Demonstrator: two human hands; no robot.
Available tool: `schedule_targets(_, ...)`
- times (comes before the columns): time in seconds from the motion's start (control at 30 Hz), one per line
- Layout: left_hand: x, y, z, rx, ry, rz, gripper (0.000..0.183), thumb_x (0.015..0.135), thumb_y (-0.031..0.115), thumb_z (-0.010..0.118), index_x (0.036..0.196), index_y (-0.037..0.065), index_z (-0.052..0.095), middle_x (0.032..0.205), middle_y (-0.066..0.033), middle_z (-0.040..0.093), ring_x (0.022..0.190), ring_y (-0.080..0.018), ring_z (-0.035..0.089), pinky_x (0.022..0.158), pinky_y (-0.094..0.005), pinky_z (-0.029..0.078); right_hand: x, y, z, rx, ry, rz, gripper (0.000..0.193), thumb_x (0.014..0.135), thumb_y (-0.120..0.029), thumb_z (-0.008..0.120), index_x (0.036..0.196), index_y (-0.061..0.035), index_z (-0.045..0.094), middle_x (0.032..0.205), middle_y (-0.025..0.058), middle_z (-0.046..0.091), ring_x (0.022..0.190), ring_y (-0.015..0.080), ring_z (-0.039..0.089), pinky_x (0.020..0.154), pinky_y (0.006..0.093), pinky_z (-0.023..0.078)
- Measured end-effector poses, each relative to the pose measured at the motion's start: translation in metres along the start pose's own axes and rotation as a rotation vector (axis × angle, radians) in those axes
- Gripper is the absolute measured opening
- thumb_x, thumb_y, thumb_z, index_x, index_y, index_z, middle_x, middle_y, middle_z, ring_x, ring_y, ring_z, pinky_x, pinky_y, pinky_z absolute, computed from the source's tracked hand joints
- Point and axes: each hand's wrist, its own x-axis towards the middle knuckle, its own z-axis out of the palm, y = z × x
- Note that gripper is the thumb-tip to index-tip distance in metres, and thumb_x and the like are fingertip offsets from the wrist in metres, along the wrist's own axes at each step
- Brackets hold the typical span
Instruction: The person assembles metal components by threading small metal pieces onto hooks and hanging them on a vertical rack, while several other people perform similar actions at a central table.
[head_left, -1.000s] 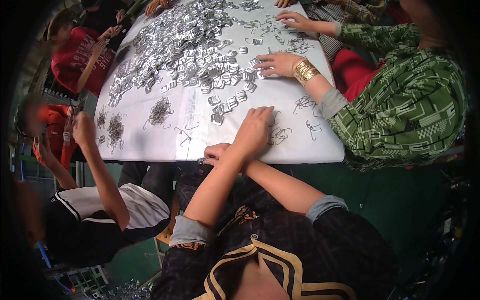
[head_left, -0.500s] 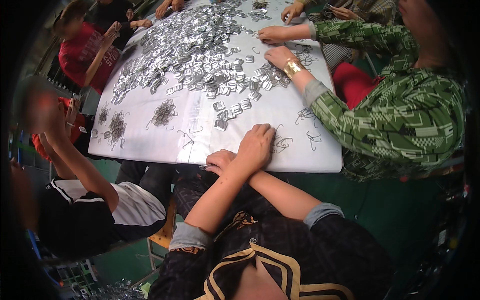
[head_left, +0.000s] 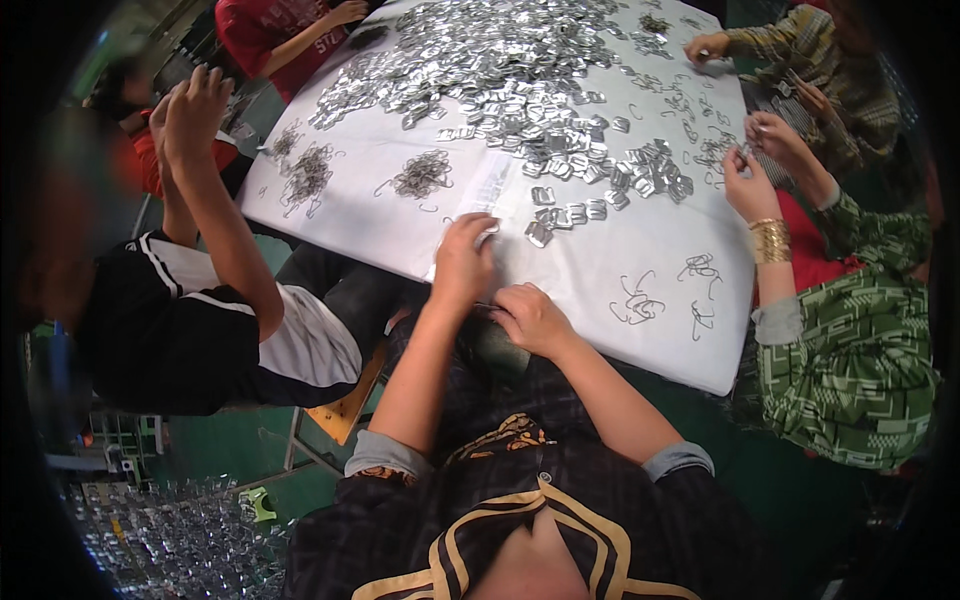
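My left hand (head_left: 464, 262) is over the near edge of the white-covered table (head_left: 590, 275), fingers curled down. A pale glint shows at its fingertips, but what they hold is hidden. A thin wire end pokes out beside it. Just right of it, at the table's edge, my right hand (head_left: 537, 318) is closed with a small metal piece (head_left: 487, 306) showing at its fingers. Several flat silver metal buckles (head_left: 540, 232) lie loose beyond my hands. Bent wire hooks (head_left: 638, 302) are scattered to the right, and a tangled heap of hooks (head_left: 422, 175) sits to the left.
A large heap of silver buckles (head_left: 480, 70) covers the far middle. Another hook heap (head_left: 308, 178) lies farther left. A person in a green patterned sleeve (head_left: 840, 330) works at right; one in black and white (head_left: 190, 330) sits close at left. Others work around the far sides.
My forearms were crossed and are now apart. My left hand has moved left from the hooks at right; my right hand has come out from under it. The view has turned and tables' contents appear shifted.
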Motion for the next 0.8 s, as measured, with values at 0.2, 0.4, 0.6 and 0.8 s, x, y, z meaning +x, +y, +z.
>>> schedule_targets(0.2, 0.005, -0.063, -0.033, 0.276, 0.023, -0.212, 0.018, 0.079, 0.004, 0.062, 0.095, 0.002, 0.069, 0.099, -0.0131, 0.065, 0.091, -0.0317, 0.062, 0.081, -0.0389, 0.049, 0.005, -0.001, -0.003, 0.04, 0.017, -0.001, 0.011, 0.082, -0.012, 0.064, 0.08, -0.0035, 0.057, 0.074, 0.0132, 0.059, 0.074, 0.032, 0.058, 0.07, 0.0401, 0.043)
schedule_targets(0.4, 0.025, -0.095, -0.028, 0.429, 0.111, 0.014, 0.02, 0.08, 0.003, 0.056, 0.097, 0.002, 0.067, 0.098, -0.014, 0.064, 0.092, -0.032, 0.061, 0.08, -0.0404, 0.049, 0.001, 0.003, -0.002, 0.015, 0.008, 0.017, 0.012, 0.082, -0.013, 0.063, 0.079, -0.0033, 0.057, 0.075, 0.0129, 0.059, 0.075, 0.0317, 0.058, 0.071, 0.0398, 0.044)
schedule_targets(0.6, 0.044, -0.106, -0.021, 0.82, -0.181, 0.124, 0.012, 0.078, 0.006, 0.053, 0.072, 0.003, 0.063, 0.084, -0.016, 0.065, 0.081, -0.0301, 0.063, 0.071, -0.0417, 0.053, 0.002, 0.012, 0.0, 0.015, -0.026, -0.035, 0.016, 0.083, -0.017, 0.063, 0.079, -0.0035, 0.055, 0.076, 0.0131, 0.058, 0.076, 0.0322, 0.058, 0.074, 0.0406, 0.045)
schedule_targets(0.8, 0.059, -0.069, -0.024, 0.833, -0.199, 0.015, 0.012, 0.078, 0.007, 0.055, 0.076, 0.002, 0.066, 0.078, -0.0173, 0.067, 0.075, -0.0354, 0.066, 0.068, -0.0452, 0.052, -0.003, -0.003, -0.003, 0.035, 0.027, 0.009, 0.014, 0.084, -0.017, 0.062, 0.08, -0.0044, 0.055, 0.075, 0.0128, 0.058, 0.077, 0.0326, 0.058, 0.074, 0.0412, 0.045)
